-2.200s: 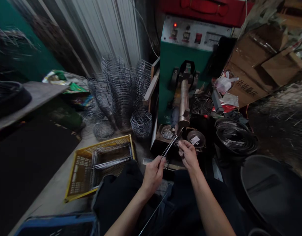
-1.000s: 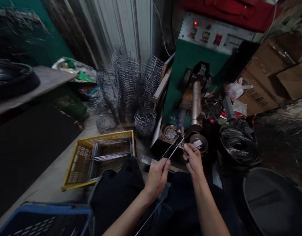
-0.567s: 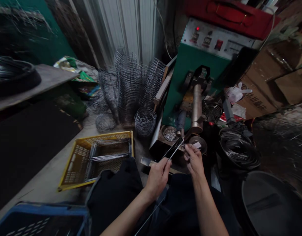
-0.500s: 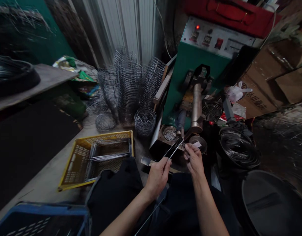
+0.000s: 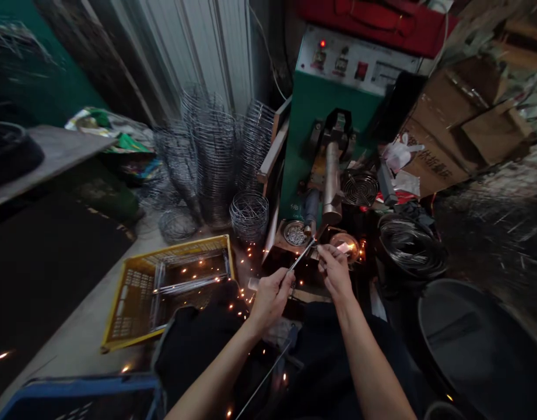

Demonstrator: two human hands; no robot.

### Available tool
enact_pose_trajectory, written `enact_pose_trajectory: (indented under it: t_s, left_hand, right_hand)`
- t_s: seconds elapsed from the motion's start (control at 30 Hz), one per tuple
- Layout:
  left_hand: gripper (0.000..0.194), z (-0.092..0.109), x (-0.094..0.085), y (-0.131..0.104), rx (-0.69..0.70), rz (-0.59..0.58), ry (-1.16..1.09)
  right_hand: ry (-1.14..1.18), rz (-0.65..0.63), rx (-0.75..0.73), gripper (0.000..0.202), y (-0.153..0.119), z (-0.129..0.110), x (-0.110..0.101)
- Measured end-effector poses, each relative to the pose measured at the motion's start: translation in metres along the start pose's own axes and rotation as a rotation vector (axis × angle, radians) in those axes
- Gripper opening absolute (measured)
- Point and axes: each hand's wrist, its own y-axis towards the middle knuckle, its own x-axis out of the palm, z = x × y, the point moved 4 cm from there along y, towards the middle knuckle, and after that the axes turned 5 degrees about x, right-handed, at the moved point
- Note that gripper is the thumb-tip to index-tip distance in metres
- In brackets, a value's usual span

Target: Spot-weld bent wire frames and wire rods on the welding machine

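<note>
Pinching a thin grey metal rod [image 5: 298, 262], the left hand [image 5: 270, 297] sat nearest the body, fingers closed around the shaft. The rod's long axis ran from about seven o'clock, down past the dark trouser lap, up toward one o'clock, its far tip meeting the copper-coloured welding electrode [image 5: 332, 181] of the green spot-welding machine [image 5: 312, 111]. The right hand [image 5: 333, 271] lay just beyond and to the right of the left, fingers clamped on a small pale piece at the rod's tip; what exactly it held was too small to tell. It was the nearer hand to the tip. Orange sparks [image 5: 246, 259] scattered toward eight o'clock, over the yellow plastic crate [image 5: 128, 297]. Farther off at eleven o'clock stood stacked wire baskets [image 5: 216, 157].
</note>
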Motion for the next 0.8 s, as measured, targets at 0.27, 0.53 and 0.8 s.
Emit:
enact_pose_trajectory:
  t_s: [0.27, 0.53, 0.8]
  left_hand:
    - [0.04, 0.0, 0.0, 0.03, 0.059, -0.04, 0.002]
    - [0.038, 0.001, -0.006, 0.043, 0.058, -0.094, -0.009]
    - [0.038, -0.002, -0.009, 0.048, -0.019, -0.166, -0.036]
  right_hand:
    - [-0.011, 0.03, -0.062, 0.033, 0.017, -0.011, -0.007]
    - [-0.014, 0.03, -0.076, 0.029, 0.024, -0.007, -0.009]
    - [-0.208, 0.016, -0.041, 0.037, 0.007, -0.015, -0.028]
